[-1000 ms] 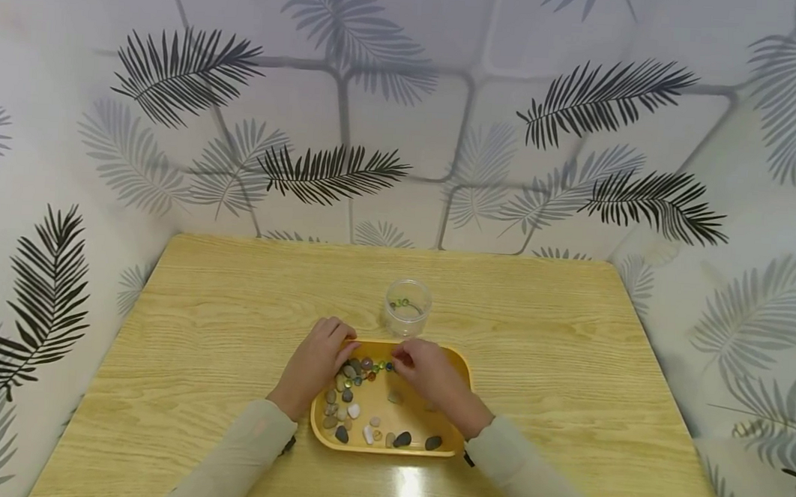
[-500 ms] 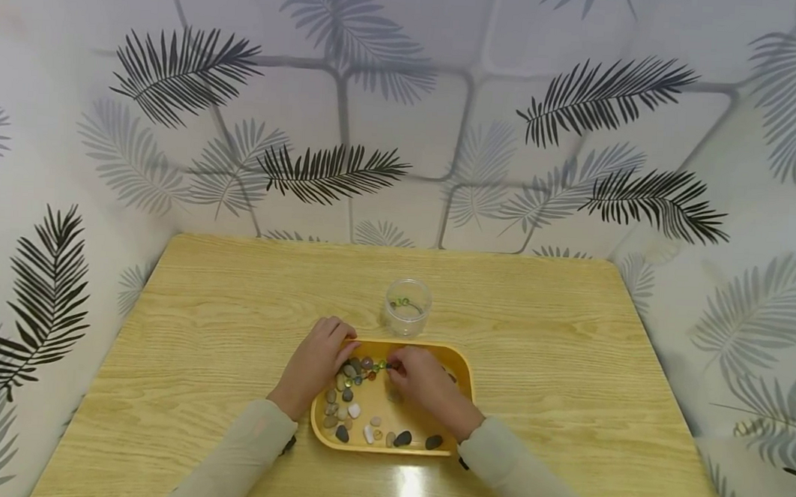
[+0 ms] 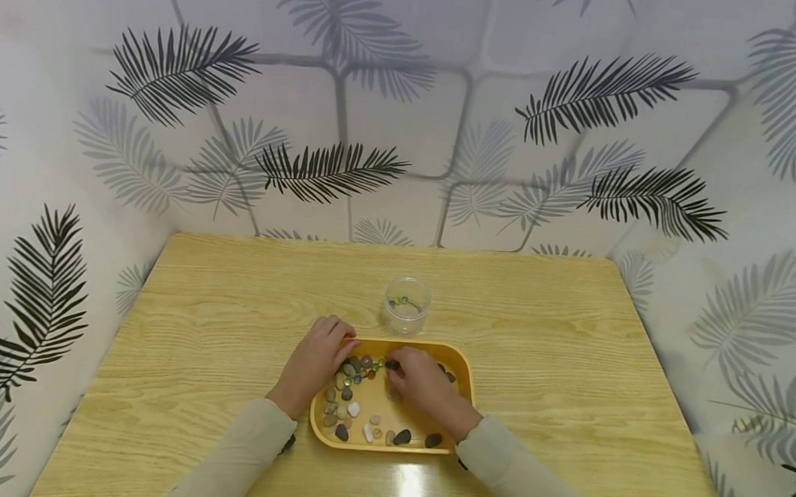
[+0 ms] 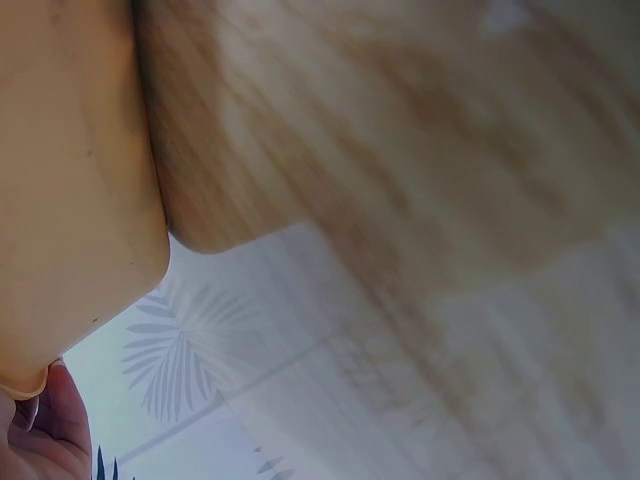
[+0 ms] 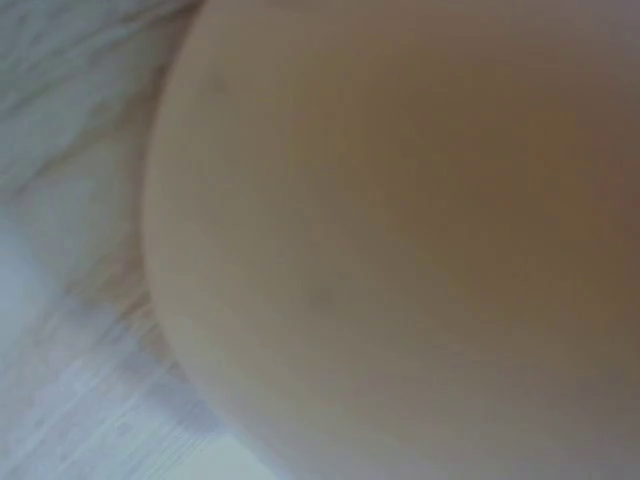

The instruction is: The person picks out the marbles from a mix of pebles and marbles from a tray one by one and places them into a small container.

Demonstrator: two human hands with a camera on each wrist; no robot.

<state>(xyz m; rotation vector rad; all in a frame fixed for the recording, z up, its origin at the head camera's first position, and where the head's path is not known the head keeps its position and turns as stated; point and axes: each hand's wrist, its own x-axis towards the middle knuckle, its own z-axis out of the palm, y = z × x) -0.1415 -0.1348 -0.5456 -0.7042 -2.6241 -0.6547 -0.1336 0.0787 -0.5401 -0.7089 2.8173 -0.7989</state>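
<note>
My left hand (image 3: pixel 316 363) grips the upper left rim of a yellow tray (image 3: pixel 421 449), thumb inside; its fingertips (image 4: pixel 55 420) show at the rim in the left wrist view. Inside the tray my right hand (image 3: pixel 423 381) has its fingers curled down around a small dark marble (image 3: pixel 390 364), mostly hidden by the fingertips. Beside them lie small green glass marbles (image 3: pixel 381 363) and a reddish one (image 3: pixel 371 375). Grey, brown and white pebbles (image 3: pixel 353 409) collect along the left and front sides. The right wrist view is mostly filled by blurred skin.
A clear round cup (image 3: pixel 407 307) holding several green marbles stands just behind the tray. Both are on a wooden table (image 3: pixel 233 292) against a leaf-patterned wall (image 3: pixel 405 114). Dark stones (image 3: pixel 433 440) lie at the tray's right front.
The right hand has shifted slightly left and toward the person, its fingertips now covering the dark blue marble seen earlier. Stones at the tray's right back are uncovered. The left hand stays put.
</note>
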